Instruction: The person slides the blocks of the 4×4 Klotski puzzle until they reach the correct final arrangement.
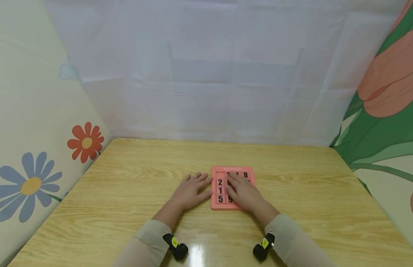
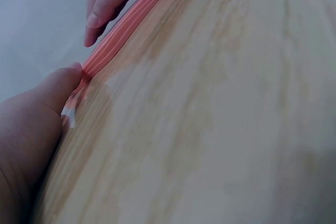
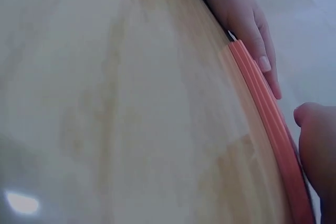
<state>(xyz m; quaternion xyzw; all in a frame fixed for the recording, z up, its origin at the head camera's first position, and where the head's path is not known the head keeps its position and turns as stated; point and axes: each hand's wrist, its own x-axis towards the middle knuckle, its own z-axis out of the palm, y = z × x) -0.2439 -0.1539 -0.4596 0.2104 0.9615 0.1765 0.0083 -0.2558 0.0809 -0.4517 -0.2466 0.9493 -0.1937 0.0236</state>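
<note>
A pink number slide puzzle (image 1: 223, 207) lies flat on the table, its black digits facing up. The top-left slot of its grid shows bare pink with no tile. My left hand (image 1: 189, 191) rests at the puzzle's left side, fingers spread and fairly straight, with fingertips and thumb right at the frame. Across the right part of the board lies my right hand (image 1: 244, 193), its extended fingers on the tiles and covering several of them. In the left wrist view the puzzle's ridged side (image 2: 126, 30) runs beside the left thumb (image 2: 65, 85).
The wood-grain table (image 1: 143, 167) extends around the puzzle on every side. A white sheet (image 1: 206, 92) hangs behind its far edge, and flower-printed panels stand at left (image 1: 12, 111) and right (image 1: 386, 148). Each sleeve cuff carries a small black camera (image 1: 179, 251).
</note>
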